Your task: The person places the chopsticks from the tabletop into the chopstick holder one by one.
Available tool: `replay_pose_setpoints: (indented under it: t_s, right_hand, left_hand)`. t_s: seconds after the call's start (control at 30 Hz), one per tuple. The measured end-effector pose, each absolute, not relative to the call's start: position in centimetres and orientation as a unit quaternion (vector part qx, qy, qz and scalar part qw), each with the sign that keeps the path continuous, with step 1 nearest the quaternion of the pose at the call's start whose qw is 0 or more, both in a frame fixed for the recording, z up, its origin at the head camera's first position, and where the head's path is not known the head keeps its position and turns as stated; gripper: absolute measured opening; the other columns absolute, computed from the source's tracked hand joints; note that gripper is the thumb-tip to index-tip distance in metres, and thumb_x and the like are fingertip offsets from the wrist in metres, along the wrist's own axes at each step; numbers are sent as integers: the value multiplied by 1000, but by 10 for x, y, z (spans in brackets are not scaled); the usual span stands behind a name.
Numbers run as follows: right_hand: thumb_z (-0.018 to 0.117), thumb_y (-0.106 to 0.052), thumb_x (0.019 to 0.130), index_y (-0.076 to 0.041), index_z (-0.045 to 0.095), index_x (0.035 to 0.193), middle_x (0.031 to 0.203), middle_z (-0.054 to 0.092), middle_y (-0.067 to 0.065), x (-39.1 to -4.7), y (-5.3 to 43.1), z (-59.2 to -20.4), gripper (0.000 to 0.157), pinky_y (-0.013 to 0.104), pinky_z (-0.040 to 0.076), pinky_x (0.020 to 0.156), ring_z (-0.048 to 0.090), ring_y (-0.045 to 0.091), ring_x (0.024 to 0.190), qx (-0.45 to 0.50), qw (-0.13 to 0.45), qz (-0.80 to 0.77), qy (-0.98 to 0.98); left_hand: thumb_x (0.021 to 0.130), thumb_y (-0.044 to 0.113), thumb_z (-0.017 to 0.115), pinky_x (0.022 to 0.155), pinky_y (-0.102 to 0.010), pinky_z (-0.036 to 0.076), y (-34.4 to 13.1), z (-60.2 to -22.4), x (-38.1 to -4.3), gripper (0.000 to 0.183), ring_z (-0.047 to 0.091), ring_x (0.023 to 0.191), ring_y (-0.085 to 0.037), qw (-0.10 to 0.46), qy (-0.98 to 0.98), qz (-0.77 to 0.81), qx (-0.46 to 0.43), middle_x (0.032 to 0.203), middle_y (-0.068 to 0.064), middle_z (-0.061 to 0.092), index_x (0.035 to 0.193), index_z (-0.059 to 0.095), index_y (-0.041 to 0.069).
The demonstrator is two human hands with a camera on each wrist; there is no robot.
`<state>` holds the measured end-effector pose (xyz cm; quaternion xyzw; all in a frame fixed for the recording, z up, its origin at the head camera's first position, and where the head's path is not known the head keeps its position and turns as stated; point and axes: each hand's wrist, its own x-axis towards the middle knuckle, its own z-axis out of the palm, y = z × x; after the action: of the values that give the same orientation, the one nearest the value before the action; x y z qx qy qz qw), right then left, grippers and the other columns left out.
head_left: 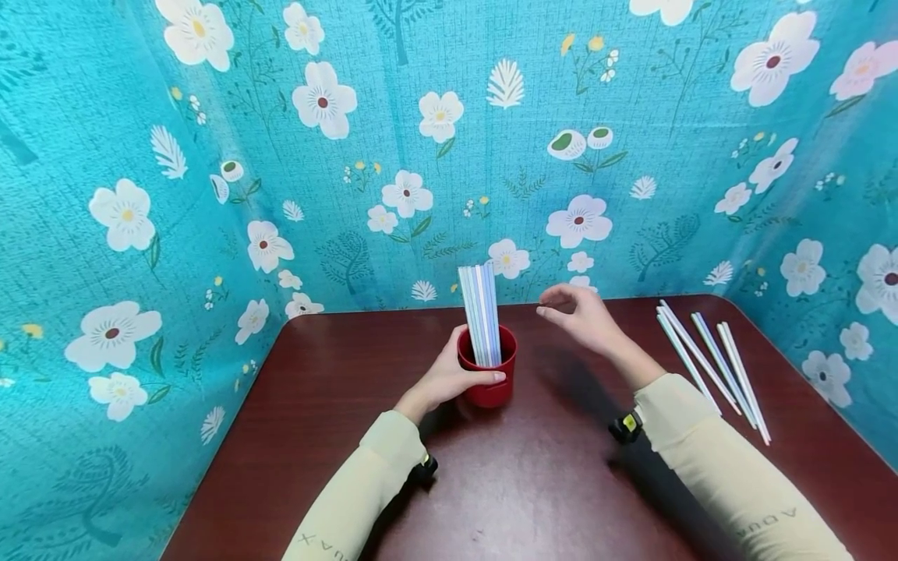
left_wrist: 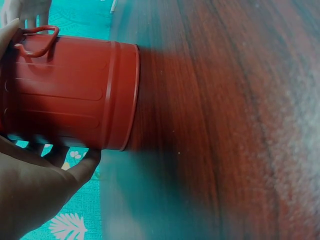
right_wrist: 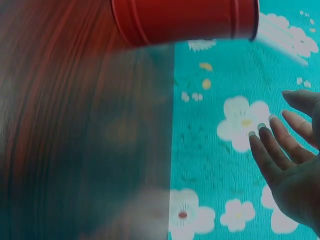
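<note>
A red metal bucket (head_left: 489, 393) with a small wire handle stands upright on the table, and several pale white, green and blue straws (head_left: 480, 312) lean together inside it. My left hand (head_left: 452, 374) grips the bucket from its left side, thumb across the front. In the left wrist view that hand (left_wrist: 45, 185) curves around the bucket (left_wrist: 75, 95). To the right of the bucket my right hand (head_left: 578, 315) hovers with nothing in it. The right wrist view shows this hand (right_wrist: 290, 155) with loosely bent fingers, apart from the bucket (right_wrist: 185, 20).
Several more straws (head_left: 712, 366) lie spread on the right part of the dark red wooden table (head_left: 337, 389). A teal cloth with white flowers (head_left: 400, 140) hangs behind the table and along both sides.
</note>
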<state>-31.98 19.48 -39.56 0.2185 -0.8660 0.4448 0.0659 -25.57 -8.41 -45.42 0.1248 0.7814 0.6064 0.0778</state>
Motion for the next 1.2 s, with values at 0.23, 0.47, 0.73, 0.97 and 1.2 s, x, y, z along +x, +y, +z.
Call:
replay_pose_setpoints:
  t_s: [0.23,0.47,0.73,0.97,1.2]
  right_hand:
    - [72,-16,97,0,66,123,116,71,21,-325,236,-396,31,44,56,90,70,36,104,193,90,413,-885]
    - [68,-24,100,2,62,129,123,66,26,-327,277,-401,39,58,50,95,64,42,112,160,90,380,-907]
    - [60,-27,105,4,58,133,127,62,29,-329,319,-409,42,57,48,88,59,44,113,135,70,354,-923]
    - [58,-25,105,10,56,132,131,56,35,-328,347,-423,44,49,55,80,57,52,116,111,48,337,-934]
    - [52,-26,107,12,54,134,132,53,37,-327,364,-438,46,44,52,80,54,50,115,74,36,344,-935]
  left_hand:
    - [76,35,91,92,-43,57,-83,-452,-256,92,48,131,-18,78,780,607,130,141,10,51,148,34,36]
    - [76,34,92,92,-42,57,-84,-451,-259,92,49,130,-18,75,780,606,135,141,9,52,148,34,36]
    - [77,34,91,92,-42,57,-84,-451,-259,92,49,130,-18,72,783,602,137,141,9,52,148,34,34]
    - [75,34,92,92,-43,58,-85,-455,-259,92,48,130,-19,74,780,607,134,140,10,52,148,34,37]
    - [75,35,92,92,-43,58,-85,-457,-258,92,49,130,-17,74,781,606,132,140,11,52,147,34,37]
